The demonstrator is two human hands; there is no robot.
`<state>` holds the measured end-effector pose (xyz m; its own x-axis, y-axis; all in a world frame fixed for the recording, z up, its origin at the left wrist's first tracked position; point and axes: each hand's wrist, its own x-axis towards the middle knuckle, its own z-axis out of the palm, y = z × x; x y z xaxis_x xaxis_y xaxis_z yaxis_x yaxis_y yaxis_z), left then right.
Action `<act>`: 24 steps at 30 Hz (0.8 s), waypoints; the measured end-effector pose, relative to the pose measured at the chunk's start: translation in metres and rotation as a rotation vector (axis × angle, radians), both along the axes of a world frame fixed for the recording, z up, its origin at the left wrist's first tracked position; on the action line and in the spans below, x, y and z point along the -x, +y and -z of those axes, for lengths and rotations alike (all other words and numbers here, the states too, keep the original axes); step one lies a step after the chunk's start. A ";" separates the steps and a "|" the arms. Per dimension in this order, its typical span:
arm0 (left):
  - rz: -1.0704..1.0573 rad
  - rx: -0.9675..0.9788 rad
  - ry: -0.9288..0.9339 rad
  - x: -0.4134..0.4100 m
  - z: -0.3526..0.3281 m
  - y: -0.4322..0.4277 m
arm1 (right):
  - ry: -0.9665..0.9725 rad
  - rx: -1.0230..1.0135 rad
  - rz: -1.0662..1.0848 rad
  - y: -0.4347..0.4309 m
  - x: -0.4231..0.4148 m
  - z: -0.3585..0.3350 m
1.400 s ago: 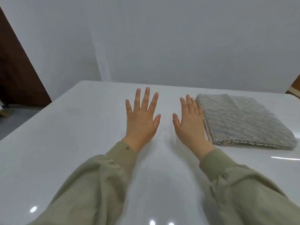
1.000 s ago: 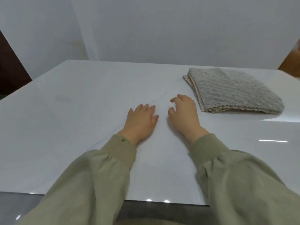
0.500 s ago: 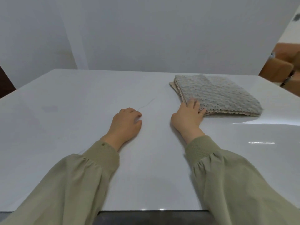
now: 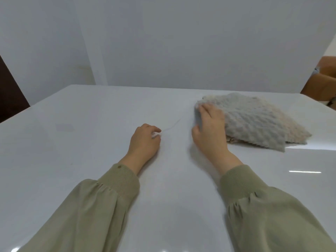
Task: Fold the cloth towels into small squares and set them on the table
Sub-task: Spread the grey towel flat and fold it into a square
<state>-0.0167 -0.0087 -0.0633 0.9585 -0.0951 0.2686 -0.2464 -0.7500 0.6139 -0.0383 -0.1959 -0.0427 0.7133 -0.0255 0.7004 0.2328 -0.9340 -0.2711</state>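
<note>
A stack of grey and beige textured cloth towels (image 4: pixel 254 120) lies on the right side of the white table (image 4: pixel 91 142). My right hand (image 4: pixel 209 128) grips the left edge of the top grey towel, thumb under it and fingers over it, and that edge is lifted off the stack. My left hand (image 4: pixel 144 140) rests on the table at the middle with its fingers curled under, holding nothing, well left of the towels.
A plain white wall stands behind the table. A dark brown panel (image 4: pixel 11 99) is at the far left and brown furniture (image 4: pixel 323 82) at the far right, beyond the table's corner. Glossy table surface stretches in front of and left of my hands.
Both hands lay flat with straight fingers, then my left hand curled up. My right hand reached right to the stack, took hold of the top towel's left edge and raised it.
</note>
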 end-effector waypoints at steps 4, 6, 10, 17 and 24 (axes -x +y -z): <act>-0.123 0.249 -0.019 0.001 -0.006 0.005 | 0.071 0.062 -0.060 0.013 0.003 0.006; -0.126 0.291 -0.003 0.002 -0.007 0.005 | 0.331 0.065 0.123 0.005 0.002 0.008; -0.080 0.263 -0.009 0.003 -0.005 0.002 | 0.559 0.129 0.311 -0.008 0.000 0.008; 0.001 0.185 -0.200 0.004 -0.021 0.020 | 0.412 0.133 -0.316 0.030 0.012 0.013; 0.167 -0.203 -0.076 -0.005 -0.012 0.032 | 0.485 0.094 -0.083 0.039 0.015 0.014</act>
<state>-0.0122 0.0232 -0.0513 0.9029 -0.3095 0.2984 -0.4167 -0.8011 0.4298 -0.0534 -0.1571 -0.0569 0.9544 0.0922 0.2839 0.1749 -0.9434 -0.2817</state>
